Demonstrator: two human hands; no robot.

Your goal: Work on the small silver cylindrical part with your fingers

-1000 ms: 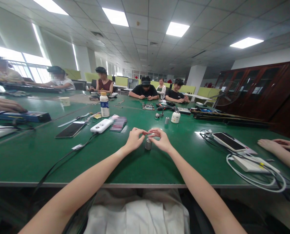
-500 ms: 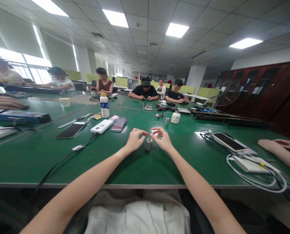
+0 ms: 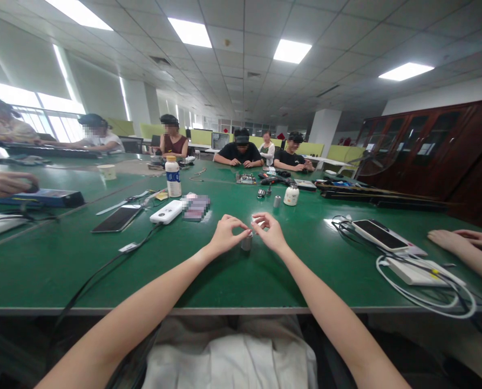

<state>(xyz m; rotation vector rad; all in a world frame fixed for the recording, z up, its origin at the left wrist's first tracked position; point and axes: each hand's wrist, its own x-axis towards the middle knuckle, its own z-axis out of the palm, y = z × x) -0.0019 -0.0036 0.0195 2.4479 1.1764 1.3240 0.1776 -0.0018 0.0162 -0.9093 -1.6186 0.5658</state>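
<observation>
A small silver metal cylinder (image 3: 246, 243) stands upright on the green table (image 3: 176, 281), right in front of me. Over its top, the thumb and index finger of my left hand (image 3: 225, 235) come together in a pinch; whatever lies between them is too small to make out. The cylinder's upper end is hidden by these fingertips. My right hand (image 3: 270, 231) hovers close on the right side, its fingers curled and the thumb and index tips apart. I see nothing held in it.
Farther back stand another metal cylinder (image 3: 277, 201), a white jar (image 3: 291, 195) and a bottle (image 3: 173, 177). At left lie a phone (image 3: 117, 218) and a white power bank (image 3: 168, 212); at right, a phone (image 3: 380, 235) with cables (image 3: 422, 308). Other people sit around the table.
My left thumb and fingertips have moved slightly right and down, onto the cylinder's top, covering it. My right hand has barely moved.
</observation>
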